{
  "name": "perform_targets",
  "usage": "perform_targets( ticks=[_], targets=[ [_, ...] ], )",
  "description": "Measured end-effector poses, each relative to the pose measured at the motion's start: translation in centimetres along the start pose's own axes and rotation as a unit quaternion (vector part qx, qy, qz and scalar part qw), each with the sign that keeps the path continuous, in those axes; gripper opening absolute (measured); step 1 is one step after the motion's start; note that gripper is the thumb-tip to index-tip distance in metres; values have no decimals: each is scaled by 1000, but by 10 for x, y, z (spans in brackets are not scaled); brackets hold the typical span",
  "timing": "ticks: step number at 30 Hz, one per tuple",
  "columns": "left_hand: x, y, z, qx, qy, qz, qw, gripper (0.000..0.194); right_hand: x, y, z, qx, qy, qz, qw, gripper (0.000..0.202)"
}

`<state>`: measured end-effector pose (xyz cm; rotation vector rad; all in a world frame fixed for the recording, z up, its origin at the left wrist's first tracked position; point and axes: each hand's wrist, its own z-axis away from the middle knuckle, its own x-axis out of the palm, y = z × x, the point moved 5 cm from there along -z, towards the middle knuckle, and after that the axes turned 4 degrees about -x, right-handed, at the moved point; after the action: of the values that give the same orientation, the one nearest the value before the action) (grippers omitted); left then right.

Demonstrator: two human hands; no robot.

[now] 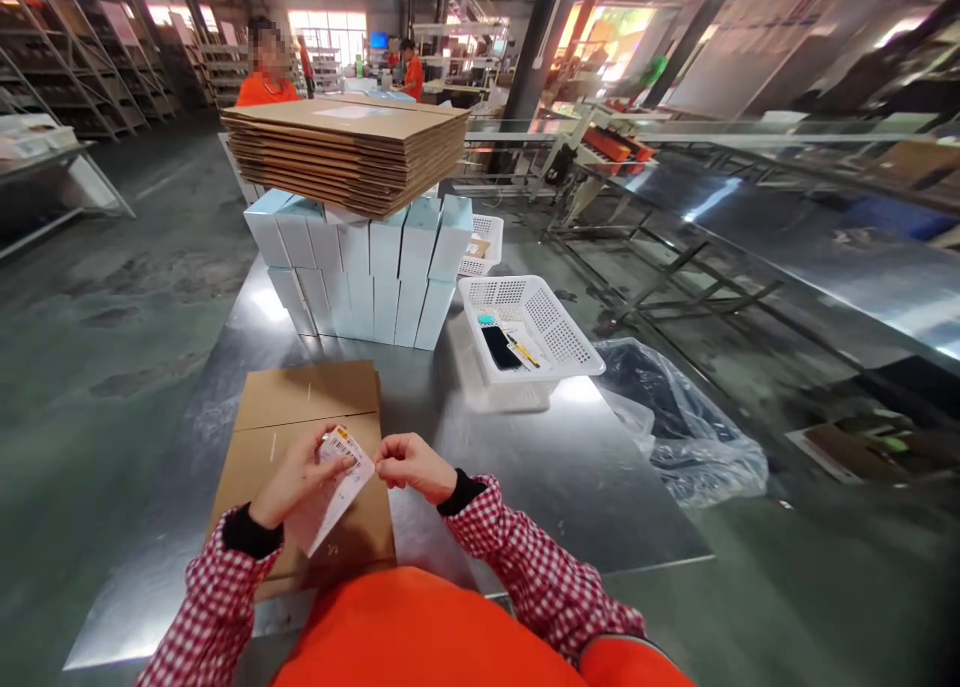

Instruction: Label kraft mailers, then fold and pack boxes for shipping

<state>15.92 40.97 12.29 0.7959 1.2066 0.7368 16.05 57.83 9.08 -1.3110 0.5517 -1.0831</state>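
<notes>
My left hand point(304, 477) is closed on a white printed label point(334, 502) with a barcode and a yellow mark, its thumb on the front. The fingertips of my right hand point(412, 464) pinch the label's right corner. Both hands are above a flat brown cardboard carton point(300, 407), which lies folded on the metal table point(517, 477). Whether a backing sheet lies behind the label, I cannot make out.
Behind the carton stand two rows of pale blue boxes point(349, 302), topped by a stack of flattened cartons point(352, 152). A white plastic basket point(574, 337) at right holds a phone point(500, 348) and a yellow pen point(523, 351). Clear plastic point(697, 447) lies beyond the table's right edge. People in orange work farther back.
</notes>
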Motion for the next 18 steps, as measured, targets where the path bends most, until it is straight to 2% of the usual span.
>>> perform_targets(
  ticks=[3, 4, 6, 9, 12, 16, 18],
  targets=[
    [-6, 2, -3, 35, 124, -33, 991, 45, 1, 0, -2, -8, -3, -52, 999, 15],
    [-5, 4, -2, 46, 140, -42, 988, 39, 1, 0, -3, -17, 3, -64, 998, 17],
    [4, 10, -1, 62, 100, -41, 992, 28, 1, -2, -5, -35, 16, -78, 996, 23],
    [18, 20, -1, 62, 15, -17, 998, 23, 1, -4, -9, -65, 30, -81, 994, 30],
    [21, 24, -5, 41, 3, 7, 999, 21, -1, -4, -15, -98, 31, -58, 993, 32],
    [23, 18, -17, 34, -15, 29, 999, 26, -11, 0, -30, -135, 20, 16, 990, 27],
    [21, 13, -30, 59, 16, -24, 998, 28, -22, 1, -46, -155, 17, 52, 986, 21]
  ],
)
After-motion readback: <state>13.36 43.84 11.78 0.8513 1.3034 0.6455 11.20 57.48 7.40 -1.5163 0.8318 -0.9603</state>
